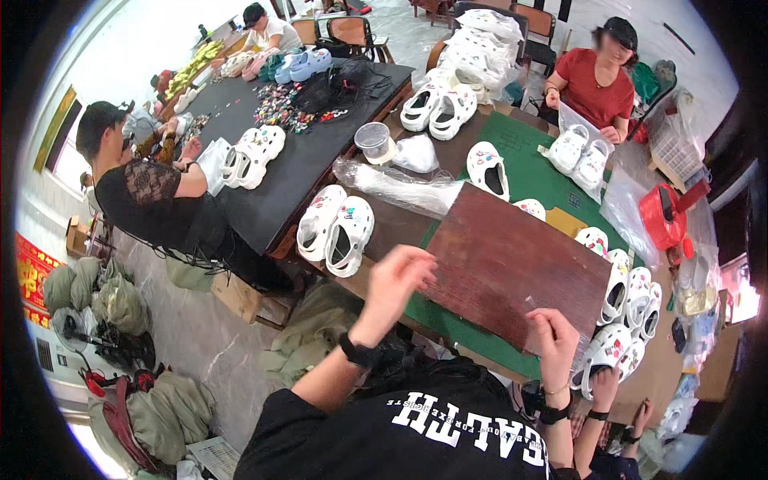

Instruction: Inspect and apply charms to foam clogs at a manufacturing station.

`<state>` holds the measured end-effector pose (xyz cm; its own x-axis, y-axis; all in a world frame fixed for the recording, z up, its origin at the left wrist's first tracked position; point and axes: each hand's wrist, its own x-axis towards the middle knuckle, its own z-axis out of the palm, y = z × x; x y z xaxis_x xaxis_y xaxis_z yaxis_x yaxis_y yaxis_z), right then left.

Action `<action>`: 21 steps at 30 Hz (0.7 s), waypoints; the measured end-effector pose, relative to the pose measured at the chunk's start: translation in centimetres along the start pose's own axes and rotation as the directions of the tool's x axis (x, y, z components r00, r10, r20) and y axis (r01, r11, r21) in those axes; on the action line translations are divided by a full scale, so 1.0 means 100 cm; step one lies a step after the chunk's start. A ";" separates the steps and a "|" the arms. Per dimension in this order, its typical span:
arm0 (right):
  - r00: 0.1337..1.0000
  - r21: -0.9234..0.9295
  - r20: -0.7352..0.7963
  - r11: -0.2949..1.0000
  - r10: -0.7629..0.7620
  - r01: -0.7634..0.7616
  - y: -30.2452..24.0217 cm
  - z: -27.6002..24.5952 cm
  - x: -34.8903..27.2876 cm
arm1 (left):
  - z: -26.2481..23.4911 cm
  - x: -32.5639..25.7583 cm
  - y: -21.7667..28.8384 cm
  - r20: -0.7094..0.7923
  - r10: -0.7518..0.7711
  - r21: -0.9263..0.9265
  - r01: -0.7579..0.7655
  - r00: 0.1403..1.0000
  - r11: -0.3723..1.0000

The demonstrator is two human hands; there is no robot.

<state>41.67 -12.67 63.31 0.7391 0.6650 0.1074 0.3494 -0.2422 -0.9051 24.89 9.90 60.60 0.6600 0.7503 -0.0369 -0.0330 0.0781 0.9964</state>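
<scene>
My left hand (400,280) hovers near the left edge of a dark red-brown wooden board (512,256), fingers loosely bent and apparently holding nothing. Over the board's near right corner, my right hand (554,340) is closed in a pinch on a bit of clear plastic film (531,302), whose full outline is hard to make out. Left of the board stands a pair of white clogs (348,236) with colourful charms. More white clogs (614,288) line the board's right side. A co-worker's hand (606,386) touches one clog (604,352) beside my right hand.
Across the green mat (512,140), a person in red holds bagged white clogs (578,156). Clear plastic bags (408,188) and a round tub (374,140) lie beyond the board. People sit at the black table (320,144) on the left. A red tape roll (662,214) sits at right.
</scene>
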 end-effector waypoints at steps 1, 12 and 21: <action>0.999 -0.013 -0.017 0.999 0.038 -0.038 0.013 0.002 0.005 | -0.034 0.014 -0.024 -0.129 0.015 -0.006 -0.016 0.991 1.000; 0.977 -0.429 -0.193 0.903 -0.093 0.001 0.065 0.041 0.008 | -0.258 0.074 -0.208 -0.513 0.106 0.773 0.405 0.852 0.488; 0.950 -0.529 -0.241 0.847 -0.199 0.044 0.062 0.050 0.006 | -0.254 0.119 -0.215 -0.608 -0.041 0.744 0.588 0.793 0.317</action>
<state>41.36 -10.21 55.71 0.7711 0.5100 0.3813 0.6331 -0.5501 -0.5446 14.40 33.86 36.84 0.0679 0.9909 -0.1164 0.9362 -0.0230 0.3506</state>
